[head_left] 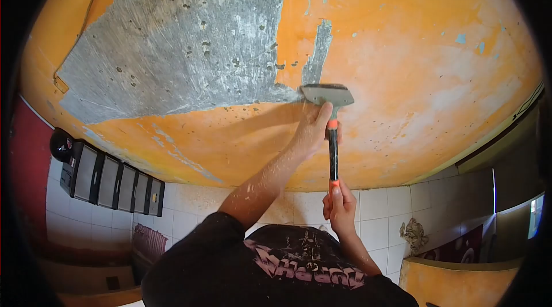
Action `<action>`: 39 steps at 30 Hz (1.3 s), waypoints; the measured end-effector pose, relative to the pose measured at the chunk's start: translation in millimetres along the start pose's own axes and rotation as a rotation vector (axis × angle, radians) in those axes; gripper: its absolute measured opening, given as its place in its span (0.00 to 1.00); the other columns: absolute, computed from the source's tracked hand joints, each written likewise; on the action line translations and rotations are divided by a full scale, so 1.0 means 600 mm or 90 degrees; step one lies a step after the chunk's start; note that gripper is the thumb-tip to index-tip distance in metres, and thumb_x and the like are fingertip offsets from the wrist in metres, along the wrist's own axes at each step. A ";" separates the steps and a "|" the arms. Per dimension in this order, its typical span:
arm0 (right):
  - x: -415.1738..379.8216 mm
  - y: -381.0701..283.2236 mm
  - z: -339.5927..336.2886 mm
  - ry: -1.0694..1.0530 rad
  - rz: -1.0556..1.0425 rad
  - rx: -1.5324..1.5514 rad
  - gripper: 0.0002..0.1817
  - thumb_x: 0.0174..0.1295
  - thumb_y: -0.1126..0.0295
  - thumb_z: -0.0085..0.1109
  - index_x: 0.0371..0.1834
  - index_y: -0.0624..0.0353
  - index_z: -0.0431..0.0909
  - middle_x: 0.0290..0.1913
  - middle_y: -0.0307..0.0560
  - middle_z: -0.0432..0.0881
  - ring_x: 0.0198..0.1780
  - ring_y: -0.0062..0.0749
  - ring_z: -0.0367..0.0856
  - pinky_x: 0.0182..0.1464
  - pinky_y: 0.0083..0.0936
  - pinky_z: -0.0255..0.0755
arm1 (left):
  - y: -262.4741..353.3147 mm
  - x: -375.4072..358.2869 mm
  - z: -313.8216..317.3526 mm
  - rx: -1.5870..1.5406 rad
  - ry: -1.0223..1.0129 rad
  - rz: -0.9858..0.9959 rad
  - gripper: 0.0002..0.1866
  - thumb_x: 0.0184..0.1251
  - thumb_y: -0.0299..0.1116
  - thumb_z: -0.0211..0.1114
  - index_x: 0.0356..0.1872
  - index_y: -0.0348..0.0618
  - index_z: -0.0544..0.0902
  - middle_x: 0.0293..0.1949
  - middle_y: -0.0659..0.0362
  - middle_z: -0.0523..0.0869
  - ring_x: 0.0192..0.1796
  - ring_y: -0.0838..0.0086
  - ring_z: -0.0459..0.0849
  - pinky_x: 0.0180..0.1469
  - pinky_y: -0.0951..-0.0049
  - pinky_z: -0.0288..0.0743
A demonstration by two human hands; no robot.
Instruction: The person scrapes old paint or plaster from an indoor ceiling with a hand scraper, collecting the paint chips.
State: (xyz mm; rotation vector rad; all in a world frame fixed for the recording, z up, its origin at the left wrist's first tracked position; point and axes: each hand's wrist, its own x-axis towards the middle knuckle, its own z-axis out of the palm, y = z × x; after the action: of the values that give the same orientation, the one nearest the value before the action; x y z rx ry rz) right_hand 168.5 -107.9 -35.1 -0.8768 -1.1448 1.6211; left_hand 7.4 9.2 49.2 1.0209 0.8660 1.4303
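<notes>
A long-handled scraper (334, 151) with a black and orange handle stands upright in the view, its wide grey blade against the orange wall (402, 77). Near the blade, my left hand (319, 126) is wrapped round the neck of the tool, thumb up towards the blade. Lower down, my right hand (341, 206) grips the orange end of the handle. The blade touches the lower end of a narrow grey strip (317, 54) of bared wall. Left of it spreads a large bare grey patch (172, 48). Light flecks cover my left forearm.
A black drawer unit (112, 177) stands at the left on the tiled floor (376, 206), with a round black object (61, 145) on it. A crumpled cloth (414, 234) lies at the right near an orange ledge (460, 281). A cable (86, 19) runs down the wall's left side.
</notes>
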 end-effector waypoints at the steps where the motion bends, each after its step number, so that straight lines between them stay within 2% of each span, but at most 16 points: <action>1: 0.009 -0.004 0.000 -0.007 -0.015 -0.001 0.26 0.79 0.59 0.46 0.73 0.64 0.65 0.23 0.31 0.65 0.18 0.11 0.60 0.17 0.13 0.56 | -0.003 0.001 -0.001 -0.003 0.006 -0.011 0.26 0.80 0.58 0.46 0.48 0.40 0.73 0.23 0.54 0.79 0.23 0.67 0.81 0.28 0.67 0.77; 4: 0.021 -0.056 0.016 -0.005 -0.047 -0.013 0.26 0.79 0.59 0.47 0.72 0.64 0.66 0.20 0.31 0.65 0.17 0.11 0.59 0.17 0.14 0.55 | 0.055 0.033 0.012 0.005 -0.028 0.040 0.27 0.81 0.57 0.45 0.47 0.39 0.74 0.23 0.54 0.79 0.23 0.67 0.81 0.28 0.67 0.77; 7: 0.018 -0.090 0.031 0.031 -0.103 -0.071 0.21 0.79 0.55 0.43 0.62 0.60 0.72 0.17 0.33 0.62 0.14 0.14 0.59 0.14 0.16 0.56 | 0.090 0.035 0.030 -0.011 -0.052 0.067 0.26 0.81 0.57 0.45 0.44 0.40 0.74 0.23 0.55 0.80 0.23 0.68 0.81 0.28 0.67 0.77; 11: -0.009 -0.032 0.005 0.029 -0.012 -0.051 0.23 0.79 0.56 0.45 0.67 0.62 0.70 0.18 0.33 0.63 0.14 0.14 0.60 0.14 0.16 0.56 | 0.011 0.010 0.009 -0.019 -0.043 0.008 0.26 0.81 0.57 0.45 0.41 0.41 0.73 0.22 0.56 0.79 0.22 0.69 0.80 0.28 0.67 0.76; 12: -0.011 -0.036 0.008 0.034 0.010 -0.042 0.24 0.79 0.56 0.46 0.68 0.62 0.69 0.18 0.33 0.63 0.14 0.14 0.60 0.14 0.15 0.57 | 0.017 0.007 0.013 -0.019 -0.045 -0.006 0.26 0.81 0.58 0.45 0.40 0.41 0.73 0.23 0.56 0.79 0.22 0.69 0.80 0.28 0.68 0.76; 16: 0.021 -0.103 0.035 -0.002 -0.076 -0.044 0.24 0.79 0.61 0.45 0.71 0.64 0.67 0.21 0.28 0.63 0.17 0.10 0.60 0.18 0.12 0.55 | 0.096 0.037 0.035 -0.035 -0.035 0.093 0.26 0.80 0.58 0.45 0.40 0.42 0.73 0.23 0.56 0.79 0.22 0.69 0.79 0.27 0.68 0.76; 19: 0.019 -0.102 0.034 -0.008 -0.099 -0.051 0.25 0.79 0.61 0.45 0.72 0.64 0.66 0.21 0.28 0.63 0.17 0.10 0.59 0.18 0.12 0.55 | 0.093 0.038 0.029 -0.023 -0.067 0.099 0.27 0.81 0.58 0.44 0.43 0.40 0.74 0.23 0.55 0.79 0.22 0.69 0.79 0.27 0.68 0.75; 20: 0.005 -0.081 0.027 -0.001 -0.066 -0.060 0.24 0.79 0.62 0.45 0.73 0.63 0.65 0.22 0.27 0.62 0.18 0.10 0.59 0.18 0.13 0.56 | 0.078 0.027 0.023 -0.014 -0.058 0.063 0.29 0.80 0.59 0.45 0.49 0.39 0.75 0.23 0.55 0.79 0.23 0.69 0.79 0.27 0.68 0.75; 23: -0.016 -0.043 0.018 0.013 0.036 -0.015 0.25 0.79 0.63 0.45 0.74 0.62 0.64 0.21 0.27 0.62 0.18 0.10 0.59 0.18 0.12 0.56 | 0.017 -0.002 0.009 -0.028 -0.019 0.019 0.30 0.80 0.59 0.45 0.53 0.38 0.75 0.23 0.56 0.79 0.23 0.69 0.79 0.28 0.68 0.75; 24: -0.013 -0.040 0.026 0.034 0.011 -0.022 0.22 0.79 0.58 0.45 0.68 0.62 0.69 0.18 0.32 0.64 0.15 0.12 0.60 0.16 0.13 0.57 | 0.020 0.000 0.010 -0.034 -0.019 0.023 0.30 0.80 0.59 0.45 0.52 0.38 0.75 0.23 0.56 0.78 0.24 0.70 0.79 0.28 0.69 0.75; 27: 0.016 -0.076 0.035 0.001 -0.080 -0.064 0.24 0.79 0.58 0.45 0.70 0.61 0.67 0.18 0.32 0.64 0.14 0.12 0.60 0.16 0.13 0.57 | 0.085 0.023 0.022 -0.016 -0.025 0.062 0.29 0.80 0.59 0.44 0.52 0.39 0.75 0.23 0.56 0.78 0.24 0.69 0.79 0.30 0.69 0.75; 28: 0.014 -0.080 0.035 0.003 -0.079 -0.064 0.24 0.79 0.58 0.46 0.70 0.61 0.67 0.18 0.32 0.64 0.14 0.12 0.60 0.16 0.13 0.57 | 0.109 0.024 0.028 0.006 -0.043 0.066 0.29 0.80 0.59 0.44 0.53 0.40 0.74 0.23 0.56 0.78 0.24 0.69 0.79 0.30 0.69 0.75; 32: 0.003 -0.063 0.030 0.008 -0.063 -0.063 0.24 0.79 0.57 0.45 0.71 0.61 0.67 0.18 0.32 0.65 0.14 0.12 0.60 0.16 0.13 0.57 | 0.070 0.012 0.016 -0.029 -0.028 -0.008 0.29 0.80 0.60 0.45 0.54 0.40 0.74 0.23 0.56 0.78 0.24 0.69 0.79 0.30 0.68 0.75; 34: -0.012 -0.055 0.033 0.035 -0.025 -0.066 0.23 0.80 0.58 0.45 0.68 0.62 0.69 0.17 0.32 0.65 0.14 0.13 0.60 0.16 0.13 0.57 | 0.053 0.001 0.020 -0.037 -0.019 0.005 0.29 0.80 0.60 0.45 0.54 0.40 0.74 0.23 0.56 0.78 0.24 0.69 0.79 0.29 0.68 0.75; 36: 0.001 -0.063 0.026 0.004 -0.039 -0.074 0.23 0.79 0.62 0.46 0.71 0.61 0.67 0.19 0.29 0.64 0.17 0.11 0.61 0.18 0.12 0.57 | 0.053 0.009 0.014 -0.017 -0.014 0.014 0.29 0.80 0.59 0.44 0.53 0.39 0.74 0.23 0.56 0.79 0.24 0.70 0.79 0.29 0.68 0.75; 39: 0.022 -0.102 0.039 -0.009 -0.058 -0.045 0.23 0.78 0.64 0.47 0.73 0.60 0.66 0.21 0.28 0.64 0.19 0.10 0.62 0.20 0.11 0.57 | 0.118 0.034 0.032 0.029 -0.024 0.086 0.29 0.80 0.59 0.44 0.52 0.38 0.75 0.23 0.56 0.79 0.24 0.70 0.79 0.29 0.68 0.75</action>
State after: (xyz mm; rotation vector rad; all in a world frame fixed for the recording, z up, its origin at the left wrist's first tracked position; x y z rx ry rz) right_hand 160.6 -94.3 29.8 -0.8475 -1.2413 1.5218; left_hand 0.0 21.0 124.2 1.1556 0.8181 1.5044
